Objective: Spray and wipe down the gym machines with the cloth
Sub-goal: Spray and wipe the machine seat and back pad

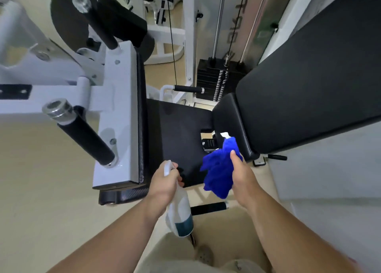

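Note:
My left hand (pixel 166 183) grips a white spray bottle (pixel 179 213) with a teal label, its nozzle aimed at the black seat pad (pixel 177 136) of a white-framed gym machine. A bunched blue cloth (pixel 219 169) hangs from my right hand (pixel 242 175), just above the seat's right front corner. The cloth sits beside the lower edge of the long black backrest pad (pixel 305 83), which slopes up to the right.
A white arm frame (pixel 117 116) with two black foam handles (pixel 86 136) stands left of the seat. The black weight stack (pixel 214 81) with cables is behind. A short black grip (pixel 209 208) pokes out below the seat. Beige floor lies to the left.

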